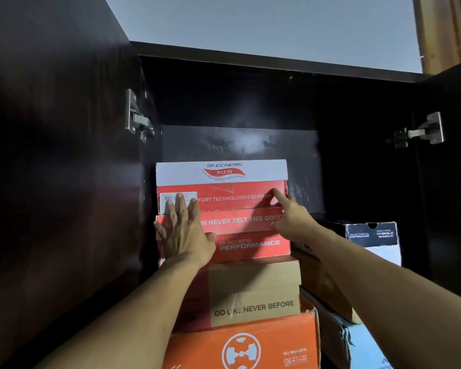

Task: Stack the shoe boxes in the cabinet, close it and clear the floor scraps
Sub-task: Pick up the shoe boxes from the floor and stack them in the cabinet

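Inside the dark cabinet [237, 102] a stack of shoe boxes rises. On top sits a white-and-red box [232, 187], under it a red box [248, 235], then a tan box [253, 291] and an orange box [240, 344] at the bottom. My left hand [183, 233] lies flat with straight fingers against the left fronts of the two upper boxes. My right hand [290, 217] touches the right edge of the top box with its index finger stretched out; its other fingers are hard to make out.
Both cabinet doors stand open, the left door [59, 155] and the right door [453, 169], each with a metal hinge. A dark blue and white box [373, 235] and other boxes [338, 310] lie to the right of the stack. The cabinet's upper space is dark.
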Tool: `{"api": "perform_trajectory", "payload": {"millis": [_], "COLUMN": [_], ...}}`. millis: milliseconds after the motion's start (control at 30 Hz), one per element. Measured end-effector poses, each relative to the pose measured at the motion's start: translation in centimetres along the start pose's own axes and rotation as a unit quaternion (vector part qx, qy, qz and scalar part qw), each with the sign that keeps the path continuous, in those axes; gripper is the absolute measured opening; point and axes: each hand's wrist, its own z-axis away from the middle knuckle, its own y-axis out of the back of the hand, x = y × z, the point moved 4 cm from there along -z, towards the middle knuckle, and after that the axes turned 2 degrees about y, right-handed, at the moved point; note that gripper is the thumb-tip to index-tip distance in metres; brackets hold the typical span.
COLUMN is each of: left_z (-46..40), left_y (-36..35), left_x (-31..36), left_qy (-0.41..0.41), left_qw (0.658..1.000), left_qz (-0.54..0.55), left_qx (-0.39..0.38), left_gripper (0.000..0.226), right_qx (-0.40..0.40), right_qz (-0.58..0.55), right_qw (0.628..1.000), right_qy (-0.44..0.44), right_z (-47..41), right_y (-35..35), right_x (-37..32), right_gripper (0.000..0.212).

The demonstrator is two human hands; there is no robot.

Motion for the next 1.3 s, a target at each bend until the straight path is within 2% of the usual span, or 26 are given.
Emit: {"api": "perform_trajectory", "payload": {"millis": [100, 200, 300, 367, 433, 500, 600, 733, 833, 900, 1000, 1100, 1167, 1300], "left_z": [0.5, 1.0, 1.8, 2.6, 3.4, 4.2, 6.8, 12.8, 18.2, 22.0, 27.5, 32.9, 36.2, 43.3], "left_y": [-0.2, -0.5, -0.6, -0.8, -1.1, -1.5, -2.1, -2.2, -2.6, -2.6, -1.4, -0.8, -1.1, -3.0], "left_x": [0.5, 1.5, 3.5, 5.5, 7.6, 9.7, 12.9, 15.6, 18.1, 19.6, 22.3, 24.9, 26.5, 29.3], "left_qy": [-0.003, -0.006, -0.054, -0.1, -0.131, -0.147, -0.164, -0.187, -0.248, -0.278, -0.321, -0.359, -0.366, -0.38], "left_qw": [1.0, 0.999, 0.995, 0.99, 0.986, 0.981, 0.963, 0.931, 0.879, 0.844, 0.801, 0.774, 0.758, 0.701], "left_qz": [-0.023, -0.048, -0.048, -0.003, 0.052, 0.119, 0.202, 0.216, 0.167, 0.137, 0.137, 0.116, 0.127, 0.167], "left_qx": [0.005, 0.013, 0.064, 0.098, 0.091, 0.047, -0.061, -0.227, -0.371, -0.439, -0.486, -0.508, -0.525, -0.58], "left_gripper": [0.09, 0.086, 0.067, 0.051, 0.04, 0.038, 0.028, 0.021, 0.046, 0.055, 0.058, 0.064, 0.063, 0.058], "right_qx": [-0.033, -0.031, -0.027, -0.023, -0.015, -0.007, -0.005, -0.03, -0.065, -0.087, -0.098, -0.118, -0.122, -0.117], "right_qz": [0.013, 0.017, -0.008, -0.008, 0.022, 0.045, 0.058, 0.109, 0.14, 0.148, 0.152, 0.155, 0.153, 0.13], "right_qw": [0.999, 0.999, 1.0, 1.0, 0.999, 0.998, 0.996, 0.987, 0.973, 0.963, 0.947, 0.928, 0.914, 0.885], "right_qy": [-0.01, 0.003, 0.013, 0.001, -0.017, -0.036, -0.066, -0.111, -0.174, -0.21, -0.266, -0.319, -0.356, -0.432], "right_z": [0.5, 1.4, 2.9, 3.8, 4.8, 6.4, 10.5, 18.7, 25.4, 29.7, 35.9, 42.2, 46.3, 54.6], "right_y": [-0.2, 0.4, 1.6, 2.8, 4.2, 5.9, 8.6, 11.1, 12.9, 14.1, 16.2, 17.7, 18.3, 18.4], "right_x": [0.2, 0.4, 0.5, 1.0, 1.9, 2.8, 3.7, 4.8, 5.8, 6.3, 7.8, 9.9, 11.8, 16.2], "right_gripper": [0.089, 0.076, 0.056, 0.044, 0.04, 0.042, 0.037, 0.038, 0.039, 0.037, 0.038, 0.04, 0.04, 0.04]}}
